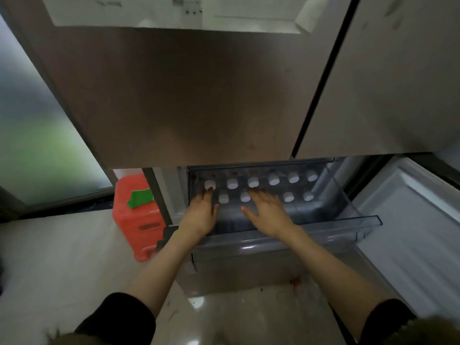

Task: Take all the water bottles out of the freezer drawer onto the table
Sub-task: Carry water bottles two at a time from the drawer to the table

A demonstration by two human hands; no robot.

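1. The left hand (201, 212) reaches into the freezer drawer (348, 220), fingers spread and open, its fingertips at the white cap of the bottle (209, 184) at the row's 9 o'clock end; whether they touch it I cannot tell.
2. The right hand (267, 212) lies open too, palm down, fingers stretched toward 12 o'clock, their tips just beside another white cap (253, 182).
3. The water bottles (293, 177) stand upright in the drawer in two rows, only their white caps plain to see; the far row runs from 9 to 3 o'clock, the near row sits partly behind the hands.
4. The drawer is clear plastic and pulled out under the closed upper fridge doors (189, 95), which overhang it and shade the bottles.
5. At 3 o'clock a lower door (410, 220) stands open.
6. At 9 o'clock of the drawer an orange plastic stool (134, 220) with a green piece on it stands on the pale glossy floor (62, 257).
7. Dark sleeves (119, 317) show at 6 o'clock.
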